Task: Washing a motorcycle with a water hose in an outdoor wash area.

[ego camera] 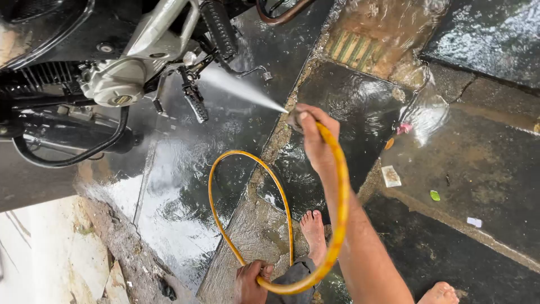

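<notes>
The wet stone floor (478,163) spreads under me, dark slabs shining with running water, with a few scraps of litter lying on it off to my right. Across the upper left stands the motorcycle (112,62), its silver engine casing, black cooling fins, a footpeg and a black tube hanging in a curve beneath all in view. Between it and me runs the yellow hose (340,197): it lies along my right forearm, drops to a low bend near my knee, then rises in a wide loop above the floor before coming back down. My right hand (315,138) is wrapped tight around the hose's end, thumb pressed over the mouth, and from there a white fan of water spray (242,90) shoots up and left, reaching the footpeg and lower engine parts. My left hand (250,278) sits low at the bottom edge, fingers curled closed around the hose where the loop meets the bend. My bare foot (314,231) stands on the wet stone just beside that hand.
</notes>
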